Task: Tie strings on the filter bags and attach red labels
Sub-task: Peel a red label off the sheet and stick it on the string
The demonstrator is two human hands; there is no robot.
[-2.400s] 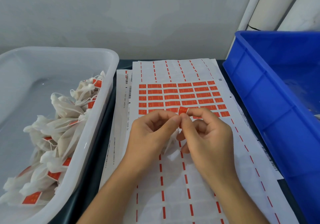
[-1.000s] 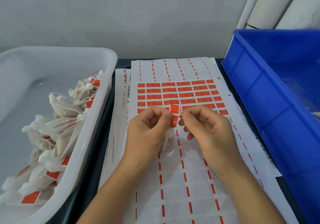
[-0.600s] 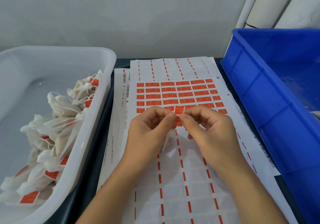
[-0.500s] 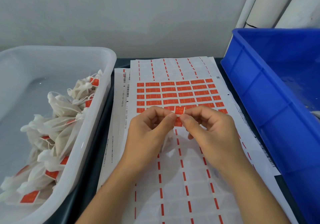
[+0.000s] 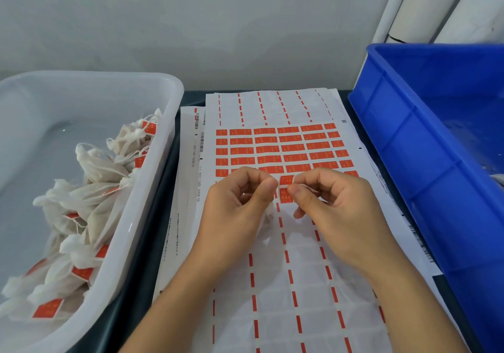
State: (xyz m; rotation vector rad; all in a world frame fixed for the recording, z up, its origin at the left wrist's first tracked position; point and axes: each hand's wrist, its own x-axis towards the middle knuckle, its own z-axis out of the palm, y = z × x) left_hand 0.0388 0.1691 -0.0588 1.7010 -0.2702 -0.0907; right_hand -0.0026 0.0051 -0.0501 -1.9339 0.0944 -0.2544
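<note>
Both hands meet over the sticker sheet. My left hand and my right hand pinch one small red label between thumbs and forefingers, its upper and lower halves showing between the fingertips. A thin white string runs across my right fingers. A white filter bag hangs under my left hand, mostly hidden. Rows of unpeeled red labels lie on the sheet just beyond the hands.
A white plastic tub at the left holds several tied filter bags with red labels. A blue crate stands along the right. White pipes rise behind it. The grey wall is close behind the sheets.
The hands have drawn slightly apart. The red label, hidden between the fingertips 2.4 s ago, now shows as two halves between them. The string shows over my right fingers.
</note>
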